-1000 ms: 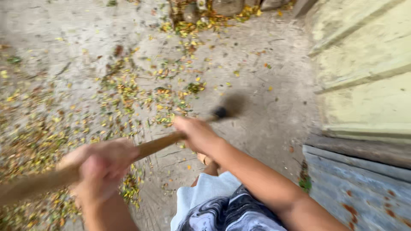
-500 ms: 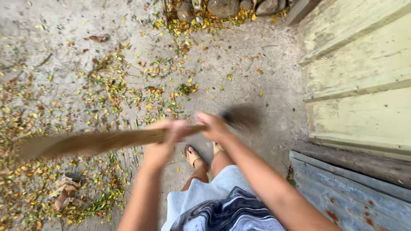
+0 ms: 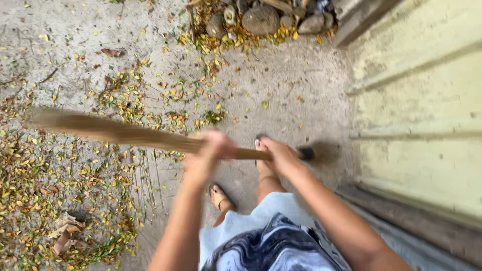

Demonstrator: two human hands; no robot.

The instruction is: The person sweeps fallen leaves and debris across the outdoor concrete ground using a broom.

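While both hands are wrapped round the long brown stick broom (image 3: 150,138), I see it lying almost level across the middle of the view, its blurred straw end out to the left over the litter and its dark butt end poking past the right hand toward the wall; my left hand (image 3: 208,155) has its fingers curled fully closed about the wooden shaft near its middle, though motion blur hides the single fingertips; my right hand (image 3: 281,155) is closed over the shaft just beside the dark end, fingers folded down on top of it; the two hands sit near each other with a short bare length of handle between them; below them I make out two feet in tan sandals (image 3: 219,196) on the grey concrete ground (image 3: 301,90), one ahead of the other, and a pale skirt with a dark swirled cloth over it at the bottom edge; small yellow, green and brown fallen leaves (image 3: 60,165) lie thick on the left side and thin out toward the middle, with a few curled dry brown leaves low on the left; a cluster of rounded grey stones (image 3: 261,19) sits at the top, ringed by more leaves; a pale yellow-green ribbed wall (image 3: 422,115) fills the right side, with a dark weathered beam along its foot
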